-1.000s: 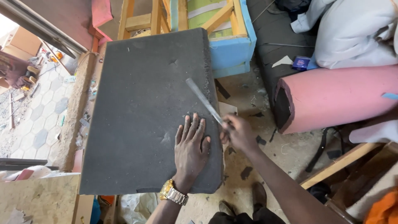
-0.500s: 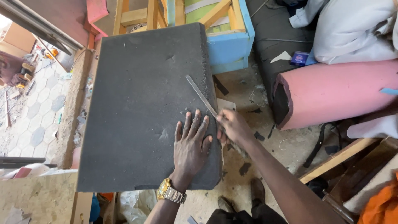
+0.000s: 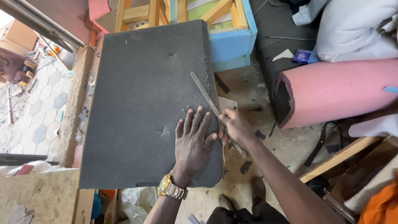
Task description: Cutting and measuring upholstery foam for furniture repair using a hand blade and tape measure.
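Note:
A large dark grey foam slab (image 3: 141, 99) lies flat in front of me. My left hand (image 3: 194, 139), with a gold watch on the wrist, is pressed flat on the slab near its right edge, fingers spread. My right hand (image 3: 233, 124) grips a long thin blade (image 3: 204, 93) just right of the left hand. The blade points up and to the left, lying along the slab's ragged right edge.
A pink foam roll (image 3: 336, 89) lies to the right. A blue and yellow wooden frame (image 3: 224, 33) stands behind the slab. White cloth (image 3: 356, 29) is piled at top right. Wooden strips (image 3: 340, 157) and dark foam scraps lie on the dusty floor.
My view has shifted slightly. Both hands stay at the slab's right edge; the blade has slid a little along the edge and my right hand sits closer to my left.

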